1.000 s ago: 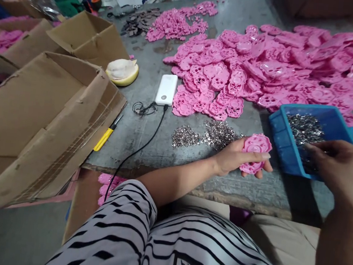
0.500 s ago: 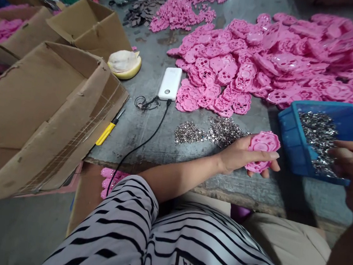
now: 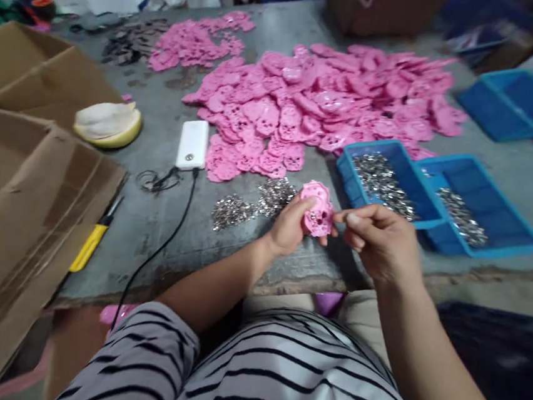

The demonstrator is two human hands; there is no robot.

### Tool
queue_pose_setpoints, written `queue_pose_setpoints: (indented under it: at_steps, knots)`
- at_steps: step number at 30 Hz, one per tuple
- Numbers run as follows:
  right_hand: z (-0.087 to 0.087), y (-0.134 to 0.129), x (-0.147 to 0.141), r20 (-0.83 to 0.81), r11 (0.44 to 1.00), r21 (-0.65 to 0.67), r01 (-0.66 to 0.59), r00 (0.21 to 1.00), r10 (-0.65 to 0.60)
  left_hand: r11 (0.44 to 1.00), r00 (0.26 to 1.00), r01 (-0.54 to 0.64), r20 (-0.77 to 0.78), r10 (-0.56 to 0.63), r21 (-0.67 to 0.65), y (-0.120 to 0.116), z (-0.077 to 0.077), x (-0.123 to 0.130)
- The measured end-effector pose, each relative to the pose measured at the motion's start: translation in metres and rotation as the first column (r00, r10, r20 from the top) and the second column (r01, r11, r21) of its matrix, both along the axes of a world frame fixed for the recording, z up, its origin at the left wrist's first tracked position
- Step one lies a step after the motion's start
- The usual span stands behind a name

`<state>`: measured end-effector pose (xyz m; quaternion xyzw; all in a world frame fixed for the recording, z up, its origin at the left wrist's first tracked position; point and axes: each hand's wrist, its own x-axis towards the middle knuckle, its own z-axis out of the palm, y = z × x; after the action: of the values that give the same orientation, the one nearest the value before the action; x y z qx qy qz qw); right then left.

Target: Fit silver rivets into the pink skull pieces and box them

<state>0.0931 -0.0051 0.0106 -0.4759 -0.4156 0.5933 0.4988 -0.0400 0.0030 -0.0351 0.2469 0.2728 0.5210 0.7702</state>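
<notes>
My left hand (image 3: 290, 224) grips a pink plastic piece (image 3: 316, 210) with small holes, held above the table near its front edge. Just right of that piece is my right hand (image 3: 380, 239), its thumb and index finger pinched together; whatever lies between the fingertips is too small to make out. Behind my right hand sits a blue bin (image 3: 345, 163) of small shiny metal parts. Two small heaps of metal parts (image 3: 232, 212) lie left of my left hand. A large pile of pink pieces (image 3: 314, 98) spreads behind them.
A second blue bin (image 3: 503, 238) adjoins the first, and another (image 3: 525, 105) is back right. On the left are cardboard boxes (image 3: 13, 232), a yellow-handled tool (image 3: 90, 247), a fruit rind (image 3: 108, 125), and a white power bank (image 3: 192, 144) with a black cable.
My right hand has left the blue bin and come beside the pink piece in my left hand. The view has swung right, showing more blue bins. The pink piece's visible face looks different.
</notes>
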Motion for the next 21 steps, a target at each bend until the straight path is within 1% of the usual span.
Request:
queue_pose_setpoints:
  at_steps: [4,6,9,12,16,18,21]
  knots:
    - [0.000,-0.002,0.000,-0.031,1.000,0.003,-0.004,1.000,0.004,0.995,1.000,-0.011,0.024,0.013,-0.101,-0.001,0.009,0.002]
    - [-0.001,-0.003,0.000,-0.030,1.000,0.020,0.001,1.000,0.000,0.993,1.000,-0.017,0.013,0.018,-0.119,-0.002,0.012,0.003]
    - [-0.005,-0.003,0.000,-0.012,0.997,0.076,0.006,1.000,-0.005,0.993,0.999,-0.031,-0.015,0.029,-0.115,-0.003,0.012,0.004]
    - [-0.011,-0.002,0.001,0.105,0.992,0.125,0.009,0.994,-0.022,0.993,0.999,-0.034,-0.036,0.030,-0.116,-0.004,0.011,0.005]
    - [-0.016,-0.002,0.003,0.337,0.980,0.198,0.005,0.939,-0.073,0.993,0.997,-0.041,-0.063,0.034,-0.114,-0.004,0.011,0.006]
    - [-0.017,-0.002,0.003,0.381,0.980,0.201,-0.004,0.921,-0.074,0.993,0.997,-0.043,-0.069,0.036,-0.110,-0.005,0.011,0.006]
    - [-0.017,-0.002,0.002,0.376,0.986,0.165,-0.013,0.925,-0.051,0.993,0.997,-0.042,-0.070,0.034,-0.111,-0.004,0.012,0.006]
